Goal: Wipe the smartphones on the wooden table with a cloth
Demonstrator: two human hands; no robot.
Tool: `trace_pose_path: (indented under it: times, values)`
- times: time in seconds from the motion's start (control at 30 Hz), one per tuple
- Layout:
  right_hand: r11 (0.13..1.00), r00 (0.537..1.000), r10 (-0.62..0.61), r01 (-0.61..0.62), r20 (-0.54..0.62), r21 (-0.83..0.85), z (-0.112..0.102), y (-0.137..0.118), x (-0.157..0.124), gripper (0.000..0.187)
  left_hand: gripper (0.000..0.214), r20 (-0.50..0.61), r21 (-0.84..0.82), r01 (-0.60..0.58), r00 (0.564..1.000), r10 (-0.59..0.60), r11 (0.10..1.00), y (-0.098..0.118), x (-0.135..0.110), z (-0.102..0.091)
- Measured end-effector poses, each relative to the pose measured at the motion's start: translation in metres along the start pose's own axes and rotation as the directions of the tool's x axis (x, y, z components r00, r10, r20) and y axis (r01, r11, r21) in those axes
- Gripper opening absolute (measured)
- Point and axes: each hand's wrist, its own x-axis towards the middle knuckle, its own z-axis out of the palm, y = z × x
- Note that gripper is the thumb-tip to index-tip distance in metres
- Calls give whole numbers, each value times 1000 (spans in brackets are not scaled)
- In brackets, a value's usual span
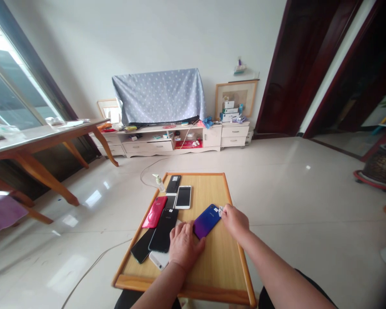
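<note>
A blue-to-purple phone (206, 220) lies back-up on a small wooden table (221, 266). My left hand (184, 246) rests flat at its near end, fingers stretched out and touching it. My right hand (234, 219) is at its far right corner, fingers pinched on a small white wipe (220, 210) pressed to the phone. To the left lie a black phone (164, 229), a red phone (155, 212), a white phone (183, 197) face-up and another black one (173, 183).
A small pump bottle (159, 182) stands at the table's far left corner. A cable (148, 169) runs across the tiled floor. A white TV cabinet (180, 139) with a cloth-covered screen stands at the far wall, and a long wooden table (48, 137) at the left.
</note>
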Motion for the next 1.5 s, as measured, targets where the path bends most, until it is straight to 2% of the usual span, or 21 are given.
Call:
trace_pose_path:
  times: [0.1, 0.23, 0.3, 0.37, 0.5, 0.57, 0.63, 0.73, 0.8, 0.93, 1.0, 1.1, 1.17, 1.23, 1.43, 1.5]
  values:
    - [1000, 1000, -18, 18, 0, -8, 3, -4, -7, 15, 55, -4, -1, -1, 1000, 1, 1000, 0, 0, 0]
    - [980, 980, -198, 197, 31, 33, 19, -31, -43, 9, 53, -6, -3, -2, 1000, 2, 1000, 0, 0, 1]
    - [964, 964, -260, 257, 49, 69, 22, -37, -51, 10, 53, -6, -2, 1, 1000, -1, 1000, 0, 0, 2]
    - [973, 974, -221, 217, 50, 84, 20, -32, -45, 13, 53, -3, 0, -1, 1000, 1, 1000, 0, 0, 2]
    - [995, 998, -69, 69, -1, 73, 8, -12, -16, 15, 56, -5, -2, -9, 1000, 9, 1000, -1, -1, 3]
    - [995, 998, -66, 67, -16, 71, 8, -12, -13, 14, 57, -6, -6, -8, 1000, 8, 1000, -2, 0, 3]
    - [989, 993, -118, 118, -12, 85, 13, -21, -22, 12, 57, -1, -10, -5, 1000, 5, 1000, -2, 0, 3]
    - [950, 959, -283, 279, 5, 142, 23, -39, -42, 10, 57, 7, -14, 0, 1000, 0, 1000, -3, 0, 3]
    - [935, 945, -325, 319, 18, 158, 25, -43, -44, 11, 57, 5, -12, 0, 1000, 0, 1000, -3, 0, 3]
    - [984, 987, -157, 158, -10, 78, 16, -34, -20, 15, 59, -7, -5, -3, 1000, 3, 1000, -3, -1, 4]
    - [991, 992, -117, 119, -36, 54, 13, -32, -12, 16, 61, -4, -7, -1, 1000, 1, 1000, -4, -1, 5]
    - [975, 978, -206, 206, -14, 78, 18, -42, -21, 15, 62, -1, -17, -6, 1000, 6, 1000, -10, 0, 9]
    - [944, 950, -313, 310, 12, 113, 25, -53, -33, 14, 64, 9, -28, -23, 1000, 23, 999, -15, 1, 12]
    - [924, 931, -365, 358, 26, 131, 29, -59, -37, 13, 65, 14, -37, -42, 999, 42, 998, -19, 1, 14]
    - [985, 987, -161, 162, -28, 51, 21, -52, -7, 22, 67, -10, -31, -33, 999, 33, 999, -20, 0, 16]
    - [980, 981, -191, 192, -36, 58, 23, -56, -7, 21, 66, -11, -37, -32, 999, 32, 999, -20, 0, 15]
